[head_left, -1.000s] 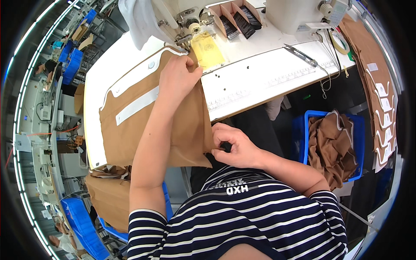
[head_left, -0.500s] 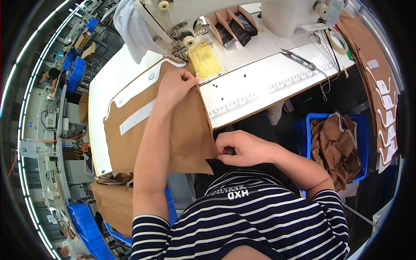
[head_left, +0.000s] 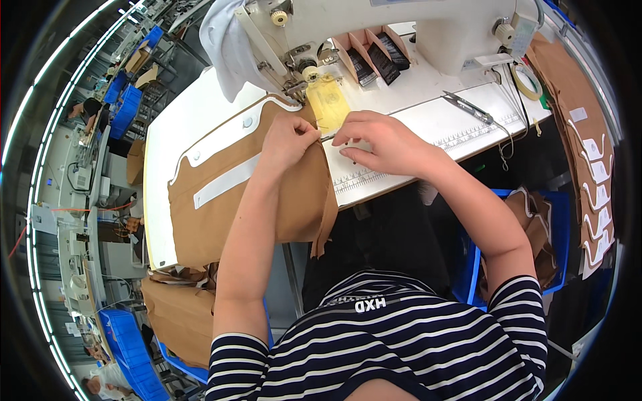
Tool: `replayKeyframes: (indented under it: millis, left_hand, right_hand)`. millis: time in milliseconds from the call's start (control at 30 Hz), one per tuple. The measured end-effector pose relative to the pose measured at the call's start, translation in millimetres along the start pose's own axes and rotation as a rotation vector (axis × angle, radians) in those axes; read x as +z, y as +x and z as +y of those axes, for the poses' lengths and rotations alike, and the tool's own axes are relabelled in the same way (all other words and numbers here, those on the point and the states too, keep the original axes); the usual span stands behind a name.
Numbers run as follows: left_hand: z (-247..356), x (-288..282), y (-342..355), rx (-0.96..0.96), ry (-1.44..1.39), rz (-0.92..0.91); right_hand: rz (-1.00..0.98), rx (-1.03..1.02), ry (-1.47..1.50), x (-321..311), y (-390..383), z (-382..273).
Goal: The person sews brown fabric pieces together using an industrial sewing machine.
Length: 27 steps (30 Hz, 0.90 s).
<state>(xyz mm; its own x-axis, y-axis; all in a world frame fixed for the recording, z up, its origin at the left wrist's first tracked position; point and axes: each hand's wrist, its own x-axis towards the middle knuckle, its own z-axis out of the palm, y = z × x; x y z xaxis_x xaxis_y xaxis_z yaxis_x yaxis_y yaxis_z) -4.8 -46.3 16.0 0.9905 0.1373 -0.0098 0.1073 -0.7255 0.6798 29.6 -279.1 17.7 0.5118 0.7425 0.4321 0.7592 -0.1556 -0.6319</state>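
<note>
A brown fabric piece (head_left: 247, 220) with white curved trim and a straight white strip lies on the white sewing table (head_left: 167, 140), its right edge hanging over the front. My left hand (head_left: 293, 139) pinches this fabric near its right edge, below the machine's presser foot (head_left: 304, 83). Just right of it, my right hand (head_left: 374, 144) is open, fingers curved and apart, over the printed ruler strip (head_left: 361, 177), holding nothing that shows. A yellow plate (head_left: 328, 100) lies beside the foot, and a white cloth (head_left: 227, 47) hangs on the sewing machine (head_left: 455, 33).
A pink divider box (head_left: 368, 53), snips (head_left: 468, 107) and tape roll (head_left: 525, 83) sit on the table. Brown pieces (head_left: 578, 174) hang at right; blue bins (head_left: 558, 260) with fabric stand below. At far left are workstations and a co-worker (head_left: 87, 110).
My right hand has let go of the fabric's lower edge and moved up beside my left hand, which still pinches the fabric. The lower right edge now hangs loose.
</note>
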Motion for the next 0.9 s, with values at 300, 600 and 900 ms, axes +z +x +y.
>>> replayKeyframes:
  millis: [300, 600, 900]
  left_hand:
    - [-13, 7, 2, 0.049, 0.036, 0.059]
    - [-8, 8, 1, -0.01, -0.012, 0.034]
    - [1, 1, -36, 0.1, -0.101, 0.109]
  right_hand:
    - [-0.016, -0.381, -0.214, 18, 12, 30]
    - [-0.077, -0.45, -0.247, 13, 9, 26]
    - [-0.076, -0.41, -0.128, 22, -20, -13]
